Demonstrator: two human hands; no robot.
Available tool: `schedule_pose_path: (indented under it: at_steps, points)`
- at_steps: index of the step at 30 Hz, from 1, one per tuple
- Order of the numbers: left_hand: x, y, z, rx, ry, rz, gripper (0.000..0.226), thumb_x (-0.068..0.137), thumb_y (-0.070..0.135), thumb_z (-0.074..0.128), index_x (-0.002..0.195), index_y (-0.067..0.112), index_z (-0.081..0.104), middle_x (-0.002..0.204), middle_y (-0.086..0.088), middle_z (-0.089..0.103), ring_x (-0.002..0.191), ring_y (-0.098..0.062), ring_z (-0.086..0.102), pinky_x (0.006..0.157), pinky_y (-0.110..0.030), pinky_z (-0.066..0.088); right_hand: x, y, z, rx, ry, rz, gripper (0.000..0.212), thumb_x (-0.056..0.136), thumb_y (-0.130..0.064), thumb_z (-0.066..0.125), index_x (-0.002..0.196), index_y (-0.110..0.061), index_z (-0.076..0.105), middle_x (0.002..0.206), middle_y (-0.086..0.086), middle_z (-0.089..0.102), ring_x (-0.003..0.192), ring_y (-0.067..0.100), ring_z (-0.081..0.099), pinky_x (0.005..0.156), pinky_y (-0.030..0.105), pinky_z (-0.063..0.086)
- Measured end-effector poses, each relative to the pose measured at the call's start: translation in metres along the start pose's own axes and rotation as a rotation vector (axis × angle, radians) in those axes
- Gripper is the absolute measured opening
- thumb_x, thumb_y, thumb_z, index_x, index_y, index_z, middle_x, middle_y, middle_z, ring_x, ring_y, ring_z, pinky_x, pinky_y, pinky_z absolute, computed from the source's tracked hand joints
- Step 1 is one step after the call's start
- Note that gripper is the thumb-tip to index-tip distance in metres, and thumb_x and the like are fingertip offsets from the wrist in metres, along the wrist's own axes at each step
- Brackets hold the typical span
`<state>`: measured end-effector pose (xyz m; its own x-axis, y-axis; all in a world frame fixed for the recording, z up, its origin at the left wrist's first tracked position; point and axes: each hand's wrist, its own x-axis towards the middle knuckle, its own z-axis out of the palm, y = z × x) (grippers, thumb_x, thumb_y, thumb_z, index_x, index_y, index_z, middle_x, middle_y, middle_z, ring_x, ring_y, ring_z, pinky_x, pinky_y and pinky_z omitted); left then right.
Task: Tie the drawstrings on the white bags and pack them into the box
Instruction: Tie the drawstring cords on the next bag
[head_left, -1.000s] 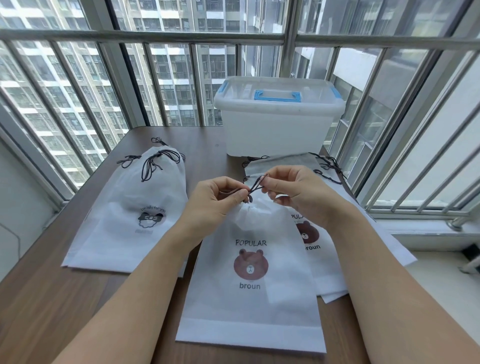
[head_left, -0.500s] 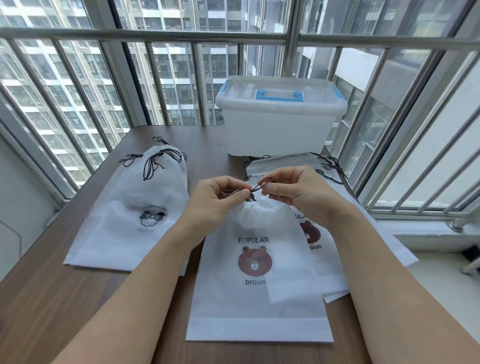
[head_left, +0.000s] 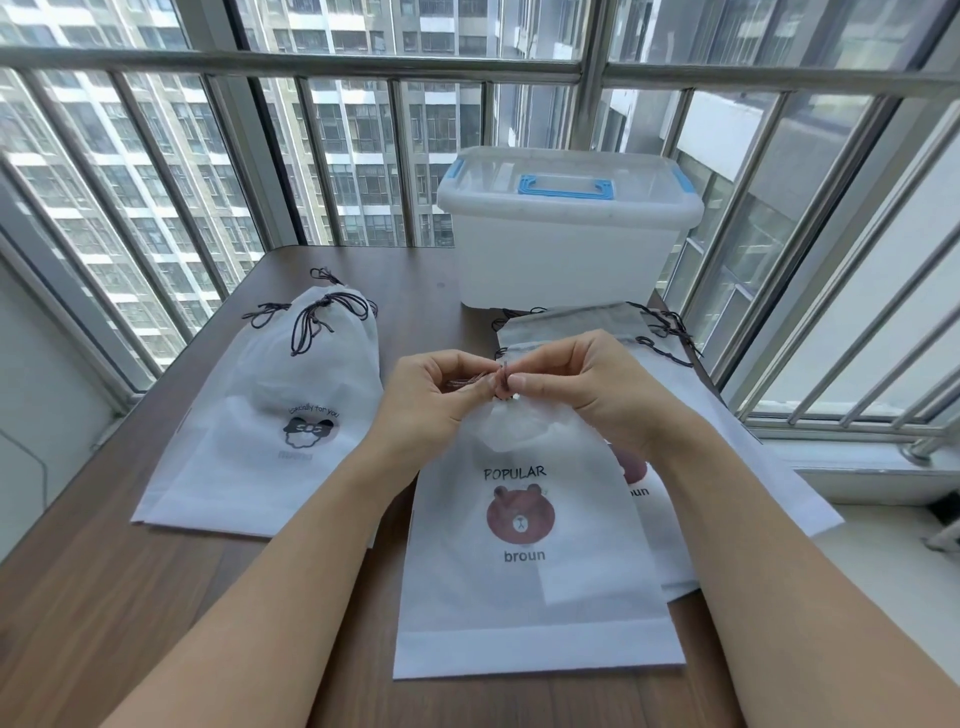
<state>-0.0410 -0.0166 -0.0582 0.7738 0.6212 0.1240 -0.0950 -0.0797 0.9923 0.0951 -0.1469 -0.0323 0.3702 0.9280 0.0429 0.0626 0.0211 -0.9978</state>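
A white bag printed with a brown bear (head_left: 535, 566) lies on the wooden table (head_left: 104, 597) in front of me, its neck gathered. My left hand (head_left: 436, 400) and my right hand (head_left: 582, 389) meet above the neck, and each pinches the dark drawstring (head_left: 503, 375) between thumb and fingers. To the left lies a pile of white bags with tied bows (head_left: 270, 415). More white bags (head_left: 727, 467) with loose cords lie flat under and to the right of the bear bag. The white plastic box (head_left: 566, 244) with a blue handle stands at the far edge, lid on.
Metal window bars (head_left: 156, 171) enclose the table on the far and both side edges. A white sill (head_left: 857, 467) runs along the right. Bare wood shows at the near left corner and between the bag piles.
My hands have drawn closer together at the bag's neck, and the cord between them has shortened into a tight bunch. The bear bag has slid slightly right.
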Motion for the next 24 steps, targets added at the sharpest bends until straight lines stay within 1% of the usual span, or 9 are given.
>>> schedule_pose_path:
  at_steps: [5, 8, 10, 13, 15, 18, 20, 22, 24]
  points:
    - [0.000, -0.001, -0.001, 0.009, 0.013, -0.023, 0.007, 0.085, 0.004, 0.074, 0.090, 0.008, 0.077, 0.084, -0.007, 0.077, 0.077, -0.011, 0.071, 0.072, -0.018, 0.053, 0.007, 0.005, 0.013, -0.150, 0.154, -0.069, 0.012, 0.077, 0.002, 0.082, 0.082, -0.009, 0.080, 0.082, 0.012, 0.078, 0.075, 0.017, 0.072, 0.075, 0.028, 0.055]
    - [0.000, -0.001, -0.001, 0.017, 0.017, -0.028, 0.008, 0.087, 0.003, 0.071, 0.093, 0.005, 0.077, 0.087, -0.010, 0.077, 0.078, -0.013, 0.071, 0.073, -0.019, 0.054, 0.008, 0.008, 0.016, -0.215, 0.230, -0.094, 0.011, 0.075, 0.001, 0.085, 0.075, -0.007, 0.078, 0.075, 0.011, 0.076, 0.068, 0.018, 0.070, 0.068, 0.032, 0.055]
    - [0.000, 0.000, -0.002, 0.004, 0.031, -0.028, 0.009, 0.088, 0.002, 0.070, 0.093, 0.005, 0.076, 0.087, -0.010, 0.077, 0.078, -0.012, 0.070, 0.074, -0.019, 0.054, 0.009, 0.009, 0.015, -0.222, 0.256, -0.103, 0.015, 0.073, -0.002, 0.087, 0.076, -0.006, 0.073, 0.073, 0.014, 0.074, 0.064, 0.018, 0.066, 0.063, 0.033, 0.052]
    - [0.001, 0.001, -0.003, -0.015, 0.029, -0.028, 0.010, 0.089, 0.002, 0.069, 0.092, 0.007, 0.076, 0.085, -0.006, 0.076, 0.078, -0.011, 0.069, 0.077, -0.019, 0.055, 0.011, 0.011, 0.011, -0.151, 0.266, -0.072, 0.028, 0.070, -0.003, 0.089, 0.088, -0.009, 0.068, 0.071, 0.010, 0.068, 0.062, 0.015, 0.060, 0.060, 0.024, 0.049]
    - [0.001, 0.000, -0.003, -0.018, 0.022, -0.030, 0.010, 0.089, 0.002, 0.069, 0.092, 0.008, 0.076, 0.084, -0.004, 0.077, 0.078, -0.011, 0.069, 0.079, -0.020, 0.056, 0.011, 0.012, 0.010, -0.098, 0.261, -0.046, 0.032, 0.071, -0.003, 0.089, 0.093, -0.011, 0.067, 0.072, 0.008, 0.067, 0.063, 0.015, 0.061, 0.063, 0.021, 0.051]
    - [0.000, 0.001, -0.004, -0.043, 0.019, -0.025, 0.010, 0.089, 0.003, 0.069, 0.091, 0.009, 0.076, 0.085, -0.004, 0.077, 0.079, -0.011, 0.070, 0.078, -0.020, 0.055, 0.013, 0.015, 0.009, -0.104, 0.226, -0.029, 0.031, 0.073, -0.007, 0.088, 0.100, -0.009, 0.072, 0.075, 0.009, 0.069, 0.070, 0.015, 0.065, 0.075, 0.029, 0.054]
    - [0.000, 0.002, -0.004, -0.061, 0.018, -0.016, 0.009, 0.088, 0.002, 0.069, 0.093, 0.007, 0.076, 0.087, -0.006, 0.077, 0.080, -0.013, 0.070, 0.077, -0.020, 0.055, 0.013, 0.015, 0.008, -0.115, 0.196, -0.024, 0.024, 0.076, -0.007, 0.086, 0.096, -0.004, 0.075, 0.084, 0.015, 0.075, 0.078, 0.020, 0.069, 0.085, 0.041, 0.056]
    - [0.000, 0.002, -0.004, -0.073, 0.021, -0.018, 0.009, 0.088, 0.003, 0.070, 0.094, 0.006, 0.076, 0.088, -0.008, 0.077, 0.081, -0.014, 0.070, 0.077, -0.021, 0.055, 0.012, 0.014, 0.008, -0.122, 0.168, -0.021, 0.017, 0.078, -0.007, 0.085, 0.092, -0.002, 0.076, 0.092, 0.018, 0.077, 0.085, 0.024, 0.071, 0.094, 0.047, 0.055]
    - [-0.001, 0.001, -0.003, -0.068, 0.027, -0.019, 0.009, 0.087, 0.003, 0.071, 0.093, 0.007, 0.076, 0.089, -0.010, 0.077, 0.082, -0.016, 0.070, 0.082, -0.024, 0.056, 0.012, 0.012, 0.008, -0.152, 0.164, -0.027, 0.011, 0.077, -0.008, 0.085, 0.084, -0.006, 0.077, 0.091, 0.017, 0.077, 0.083, 0.024, 0.070, 0.090, 0.046, 0.056]
